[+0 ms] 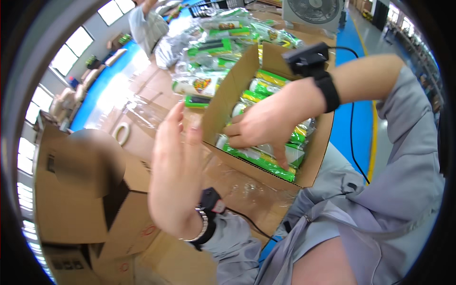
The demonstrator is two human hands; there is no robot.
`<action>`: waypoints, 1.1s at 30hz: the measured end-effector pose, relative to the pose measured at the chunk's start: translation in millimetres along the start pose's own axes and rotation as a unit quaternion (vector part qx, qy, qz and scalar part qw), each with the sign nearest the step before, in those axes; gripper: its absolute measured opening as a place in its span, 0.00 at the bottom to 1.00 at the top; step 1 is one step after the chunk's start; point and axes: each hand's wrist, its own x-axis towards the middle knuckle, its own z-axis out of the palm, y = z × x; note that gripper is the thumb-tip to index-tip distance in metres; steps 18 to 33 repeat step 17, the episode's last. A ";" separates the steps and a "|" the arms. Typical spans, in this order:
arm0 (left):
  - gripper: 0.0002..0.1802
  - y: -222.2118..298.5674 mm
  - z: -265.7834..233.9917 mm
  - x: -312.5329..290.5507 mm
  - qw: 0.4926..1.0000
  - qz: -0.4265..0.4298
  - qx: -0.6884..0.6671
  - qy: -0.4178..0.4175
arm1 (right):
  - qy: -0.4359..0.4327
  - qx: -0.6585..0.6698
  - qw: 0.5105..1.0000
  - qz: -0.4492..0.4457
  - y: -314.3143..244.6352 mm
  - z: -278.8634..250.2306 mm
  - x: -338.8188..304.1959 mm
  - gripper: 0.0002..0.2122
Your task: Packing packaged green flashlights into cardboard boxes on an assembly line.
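Observation:
An open cardboard box (311, 171) stands before me, filled with rows of green-and-white tube-shaped packs (266, 161) in clear plastic. My right hand (273, 116) reaches down into it, fingers and thumb spread across the packs nearest me. Its thumb touches a green pack along the near wall; nothing shows clasped in it. Outside the box's left side, my left hand (175, 171) is raised with its fingers stretched upward, holding nothing. It looks slightly blurred. Dark straps with small devices sit on both wrists.
Beyond the box lies a heap of similar plastic-wrapped packs (202, 85). A tape roll (121, 134) rests on the cardboard-covered table (142, 85). Cardboard boxes (71, 209) stand at the left. A fan (313, 10) is at the back; another person's sleeve (146, 28) shows far left. Cables hang from my wrists.

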 end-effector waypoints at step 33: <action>0.45 99.5 103.9 -83.5 0.991 0.020 0.132 0.023 | 0.578 0.477 0.644 0.152 154.1 191.9 -208.9 0.28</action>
